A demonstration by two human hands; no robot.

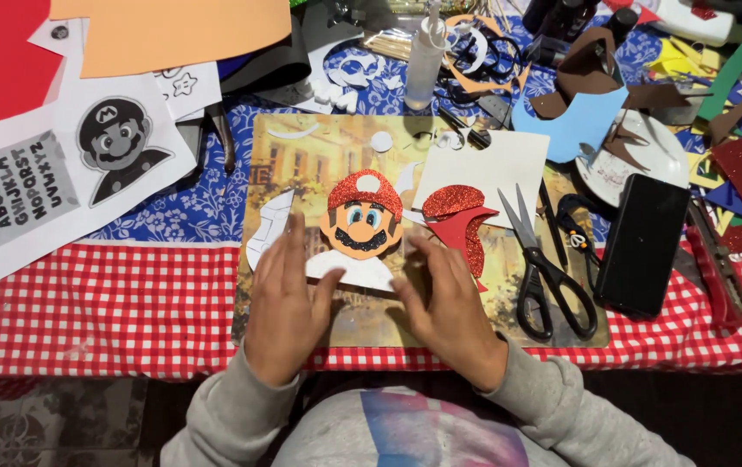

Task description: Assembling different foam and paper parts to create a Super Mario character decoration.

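A foam cut-out of a cartoon face (363, 227) with a red glitter cap, blue eyes and black moustache lies on a picture placemat (319, 147). Under the face sits a white foam piece (355, 269). My left hand (288, 303) lies flat, fingers spread, on the left edge of that white piece. My right hand (449, 303) presses its fingertips on the white piece's right edge, below the face. Loose red glitter cap pieces (457, 212) lie just right of the face.
Black-handled scissors (540, 268) and a dark phone (643, 242) lie to the right. A printed character sheet (85, 164) lies left. A glue bottle (425, 60), paper scraps, a blue foam piece (571, 125) and red pliers (721, 268) crowd the back and right.
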